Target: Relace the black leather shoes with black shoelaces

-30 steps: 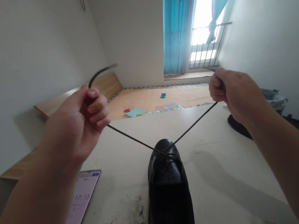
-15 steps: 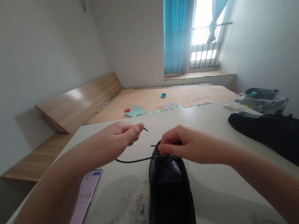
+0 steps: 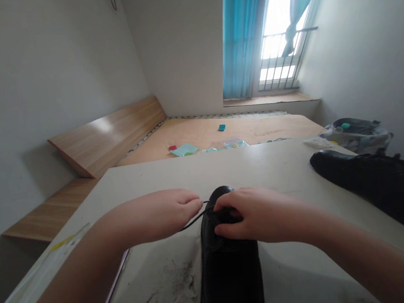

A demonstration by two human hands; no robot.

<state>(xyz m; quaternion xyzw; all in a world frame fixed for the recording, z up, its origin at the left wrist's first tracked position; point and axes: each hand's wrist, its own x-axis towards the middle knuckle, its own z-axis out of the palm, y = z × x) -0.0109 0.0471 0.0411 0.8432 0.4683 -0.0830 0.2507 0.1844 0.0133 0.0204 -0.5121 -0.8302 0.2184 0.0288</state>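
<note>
A black shoe (image 3: 233, 277) stands on the white table with its toe pointing away from me. My left hand (image 3: 165, 213) is just left of the shoe's front, fingers pressed together on a dark shoelace (image 3: 193, 220) that runs to the shoe. My right hand (image 3: 246, 215) lies over the lacing area, its thumb and fingers bent and apart, touching the upper; what lies beneath the fingers is partly hidden. A second black shoe (image 3: 380, 191) rests on the table at the right.
The white table (image 3: 145, 177) has dark smudges near the shoe. A phone (image 3: 111, 294) lies mostly behind my left forearm. A bag-lined bin (image 3: 360, 129) stands at the right; small items lie on the wooden bed board (image 3: 191, 130) beyond.
My left hand has moved down toward the shoe and the lace's tip no longer shows above it. My right hand has shifted slightly nearer me and its fingers have spread over the upper.
</note>
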